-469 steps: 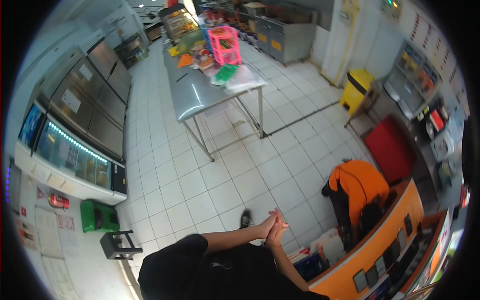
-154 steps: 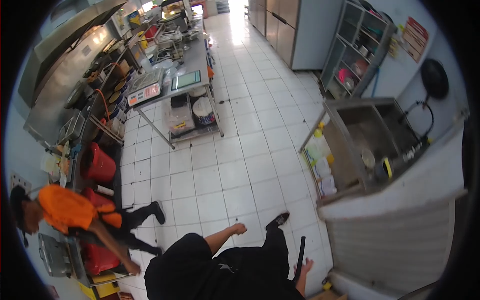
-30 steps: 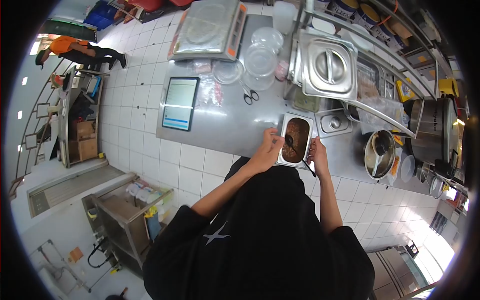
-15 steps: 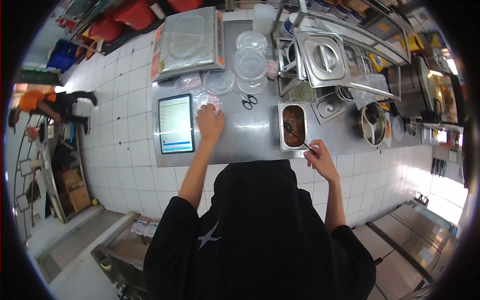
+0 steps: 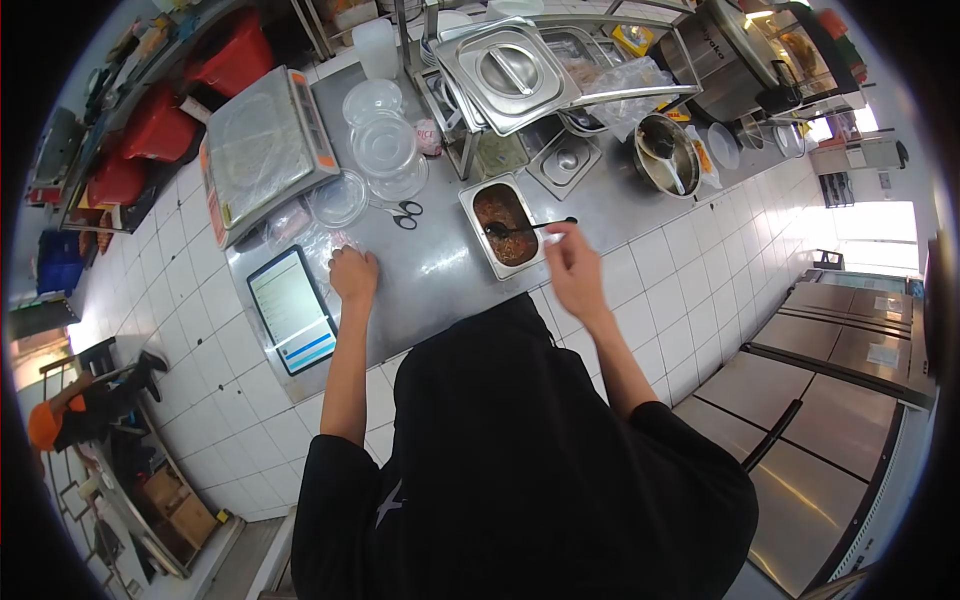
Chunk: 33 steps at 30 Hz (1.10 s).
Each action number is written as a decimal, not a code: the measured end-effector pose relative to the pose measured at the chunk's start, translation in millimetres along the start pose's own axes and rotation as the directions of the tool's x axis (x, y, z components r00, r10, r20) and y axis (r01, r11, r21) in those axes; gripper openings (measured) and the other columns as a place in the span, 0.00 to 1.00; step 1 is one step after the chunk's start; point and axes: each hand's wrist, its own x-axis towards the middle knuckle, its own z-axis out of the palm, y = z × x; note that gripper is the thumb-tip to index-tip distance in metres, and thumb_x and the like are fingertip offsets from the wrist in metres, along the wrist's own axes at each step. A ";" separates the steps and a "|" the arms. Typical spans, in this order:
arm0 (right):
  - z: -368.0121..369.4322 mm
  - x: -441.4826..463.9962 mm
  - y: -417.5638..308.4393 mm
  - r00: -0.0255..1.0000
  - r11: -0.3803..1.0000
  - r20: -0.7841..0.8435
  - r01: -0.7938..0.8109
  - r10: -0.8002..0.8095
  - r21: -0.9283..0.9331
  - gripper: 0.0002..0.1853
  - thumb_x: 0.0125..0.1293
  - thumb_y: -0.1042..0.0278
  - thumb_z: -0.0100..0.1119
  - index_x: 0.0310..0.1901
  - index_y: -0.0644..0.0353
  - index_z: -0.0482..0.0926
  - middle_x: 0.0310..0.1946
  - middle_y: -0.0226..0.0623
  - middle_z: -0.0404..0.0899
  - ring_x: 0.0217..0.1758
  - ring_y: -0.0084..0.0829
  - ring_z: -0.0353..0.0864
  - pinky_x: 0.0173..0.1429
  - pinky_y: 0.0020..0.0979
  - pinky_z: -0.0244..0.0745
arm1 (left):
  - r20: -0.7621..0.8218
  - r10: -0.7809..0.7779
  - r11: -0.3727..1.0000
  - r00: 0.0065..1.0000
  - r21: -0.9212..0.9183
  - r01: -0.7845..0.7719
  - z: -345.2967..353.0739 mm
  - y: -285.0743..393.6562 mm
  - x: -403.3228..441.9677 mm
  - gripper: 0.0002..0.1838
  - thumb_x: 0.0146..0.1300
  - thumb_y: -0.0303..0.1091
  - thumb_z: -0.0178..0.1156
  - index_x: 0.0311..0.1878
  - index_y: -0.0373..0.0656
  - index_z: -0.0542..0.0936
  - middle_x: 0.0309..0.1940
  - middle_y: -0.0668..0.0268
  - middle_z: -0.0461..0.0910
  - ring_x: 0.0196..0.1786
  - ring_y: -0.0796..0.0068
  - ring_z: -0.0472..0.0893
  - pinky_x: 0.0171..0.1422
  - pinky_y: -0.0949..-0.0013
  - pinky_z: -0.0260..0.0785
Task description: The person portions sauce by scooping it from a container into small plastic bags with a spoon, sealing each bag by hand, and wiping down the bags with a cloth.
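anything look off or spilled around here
The large steel lid on the rack looks a bit askew: its front edge seems to run at an angle to the rack's front rail. I see no clear spill on the steel table; the black ladle sits in the food pan.

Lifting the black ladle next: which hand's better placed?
Right, likely: the right hand is at the black ladle's handle, which juts over the steel pan's rim on that side. The left hand is by the tablet.
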 end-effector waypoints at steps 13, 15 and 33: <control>108.3 -11.0 -16.1 0.770 0.961 0.578 0.246 -0.271 0.124 0.10 0.70 0.64 0.58 0.47 0.59 0.80 0.26 0.41 0.83 0.30 0.45 0.83 0.39 0.45 0.76 | 0.079 -0.217 0.973 0.973 -0.065 0.222 -27.2 -22.3 24.0 0.16 0.52 0.38 0.69 0.39 0.34 0.87 0.41 0.45 0.87 0.45 0.45 0.88 0.53 0.52 0.80; 100.7 -6.5 -29.0 0.777 0.983 0.602 0.152 -0.183 0.102 0.15 0.69 0.65 0.61 0.54 0.60 0.78 0.39 0.44 0.83 0.41 0.42 0.84 0.47 0.43 0.77 | 0.147 0.004 0.967 0.989 -0.252 0.034 -77.7 -32.2 -1.1 0.16 0.57 0.38 0.67 0.43 0.35 0.86 0.41 0.47 0.88 0.39 0.47 0.88 0.47 0.57 0.81; 83.4 40.1 -53.6 0.642 0.935 0.683 0.188 -0.349 0.301 0.12 0.69 0.61 0.67 0.38 0.63 0.81 0.28 0.32 0.78 0.34 0.24 0.73 0.45 0.29 0.71 | 0.237 0.308 0.407 0.921 -0.908 0.097 -160.5 51.7 -96.7 0.10 0.73 0.32 0.61 0.45 0.32 0.84 0.38 0.61 0.87 0.41 0.75 0.85 0.48 0.70 0.78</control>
